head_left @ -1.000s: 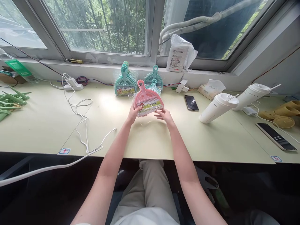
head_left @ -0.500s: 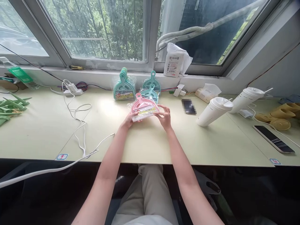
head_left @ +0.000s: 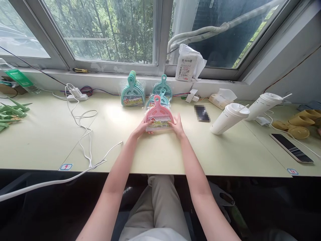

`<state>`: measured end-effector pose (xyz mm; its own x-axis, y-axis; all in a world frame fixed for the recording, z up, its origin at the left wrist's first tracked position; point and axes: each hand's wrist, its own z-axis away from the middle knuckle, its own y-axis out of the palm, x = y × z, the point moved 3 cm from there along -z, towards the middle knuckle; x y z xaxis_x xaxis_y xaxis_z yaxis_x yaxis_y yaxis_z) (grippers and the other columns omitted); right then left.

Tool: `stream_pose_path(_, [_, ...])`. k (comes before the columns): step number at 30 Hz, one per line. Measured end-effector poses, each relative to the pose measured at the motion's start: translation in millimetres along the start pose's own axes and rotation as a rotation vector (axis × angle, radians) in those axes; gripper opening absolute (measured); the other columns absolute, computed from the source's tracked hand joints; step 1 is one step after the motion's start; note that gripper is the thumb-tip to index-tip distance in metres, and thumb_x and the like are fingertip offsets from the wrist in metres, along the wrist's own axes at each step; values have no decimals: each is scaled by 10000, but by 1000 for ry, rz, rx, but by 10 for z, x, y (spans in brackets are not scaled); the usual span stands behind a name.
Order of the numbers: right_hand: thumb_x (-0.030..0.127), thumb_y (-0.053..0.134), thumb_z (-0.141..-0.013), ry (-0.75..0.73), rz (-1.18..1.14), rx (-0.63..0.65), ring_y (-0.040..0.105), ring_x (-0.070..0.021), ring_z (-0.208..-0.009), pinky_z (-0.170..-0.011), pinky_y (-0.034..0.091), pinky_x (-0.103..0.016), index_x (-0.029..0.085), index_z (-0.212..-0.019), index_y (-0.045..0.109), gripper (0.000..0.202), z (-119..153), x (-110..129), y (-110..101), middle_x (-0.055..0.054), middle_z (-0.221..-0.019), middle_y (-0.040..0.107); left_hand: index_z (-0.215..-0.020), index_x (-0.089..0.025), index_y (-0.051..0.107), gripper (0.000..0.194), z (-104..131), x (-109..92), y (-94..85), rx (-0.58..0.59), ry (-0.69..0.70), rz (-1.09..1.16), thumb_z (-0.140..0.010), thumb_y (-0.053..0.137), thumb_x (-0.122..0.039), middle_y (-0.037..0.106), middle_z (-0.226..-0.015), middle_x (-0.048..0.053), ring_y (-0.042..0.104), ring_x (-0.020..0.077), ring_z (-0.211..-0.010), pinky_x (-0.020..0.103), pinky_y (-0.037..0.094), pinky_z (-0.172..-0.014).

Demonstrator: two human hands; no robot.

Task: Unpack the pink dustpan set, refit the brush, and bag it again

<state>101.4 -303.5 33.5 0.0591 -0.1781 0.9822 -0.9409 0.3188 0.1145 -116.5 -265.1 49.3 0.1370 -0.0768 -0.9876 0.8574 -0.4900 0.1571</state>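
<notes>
A pink dustpan and brush set (head_left: 158,112) in clear wrapping is upright between my hands, its looped handle pointing to the window. My left hand (head_left: 141,129) grips its lower left side, the thumb over the front. At the lower right side my right hand (head_left: 177,126) holds it, thumb on the label and a finger raised. Just behind it are a small teal set (head_left: 162,97) and a larger teal set (head_left: 163,83), partly overlapped. To their left stands a row of several wrapped teal sets (head_left: 132,93).
White cables (head_left: 86,130) and a power strip (head_left: 77,97) lie left on the table (head_left: 155,157). To the right are a blurred dark object (head_left: 202,113), a tissue pack (head_left: 222,98), two white cups (head_left: 229,118) and a phone (head_left: 291,148).
The pink set has shifted slightly right and turned more upright, facing me squarely. My right hand has slid lower along its side, and my left hand has moved slightly right with it.
</notes>
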Motion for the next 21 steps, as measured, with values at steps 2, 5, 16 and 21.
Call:
stream_pose_path(2, [350, 814, -544, 69, -62, 74, 635, -198, -926, -858, 512, -361, 161, -1089, 636, 603, -31, -33, -26, -64, -1018, 696, -1328, -236, 430, 642, 43, -41, 28, 17, -25, -40, -771, 608, -498, 683, -1002, 115, 660, 178, -581, 295, 534, -571])
stream_pose_path(5, [380, 802, -544, 37, -87, -10, 637, -186, -835, -831, 500, -345, 133, -903, 662, 457, -68, -63, -96, -55, -885, 712, -1341, -239, 383, 648, 100, -87, 77, 79, 4, -123, -794, 545, -547, 662, -1067, 119, 680, 187, -696, 271, 521, -586])
stream_pose_path(16, [285, 604, -718, -98, 447, -206, 576, -200, -892, -819, 450, -317, 152, -925, 569, 249, -384, -288, 203, -89, -952, 640, -943, -180, 632, 185, -569, 150, -386, -454, 163, -821, -800, 569, -280, 652, -952, 89, 594, 236, -950, 350, 469, -837])
stream_pose_path(21, [235, 575, -747, -166, 702, -282, 421, -262, -1231, -1033, 315, -371, 107, -1056, 548, 336, -906, -315, 449, -210, -1296, 475, -982, -144, 622, 222, -1008, 113, -628, -542, 232, -981, -788, 597, -249, 519, -1217, 157, 412, 293, -1237, 419, 332, -1046])
